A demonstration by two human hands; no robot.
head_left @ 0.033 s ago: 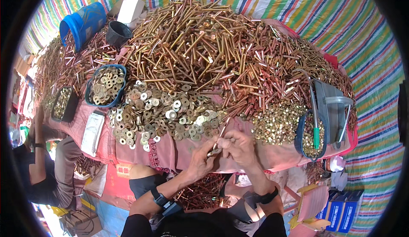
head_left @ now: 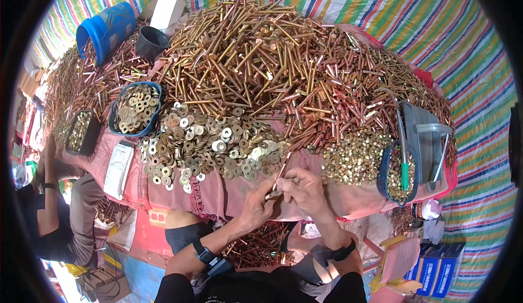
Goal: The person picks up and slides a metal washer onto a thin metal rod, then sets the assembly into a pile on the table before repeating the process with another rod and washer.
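Thin copper-coloured metal rod [head_left: 284,164] was between hands, above dusty-pink cloth [head_left: 215,195]. Left hand [head_left: 258,202] grasped it; right hand [head_left: 303,189] curled beside, grip unclear. Almost nothing changed; handling seemed mid-step.

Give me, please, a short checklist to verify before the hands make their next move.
1. Left hand closed on the coppery rod: ok.
2. Right hand gripping the rod: cannot tell, fingers hide the contact.
3. Washer pile unobstructed by the hands: ok.
4. Nut pile unobstructed too: ok.
5. Blue bucket standing upright: not ok, it lies tipped over.
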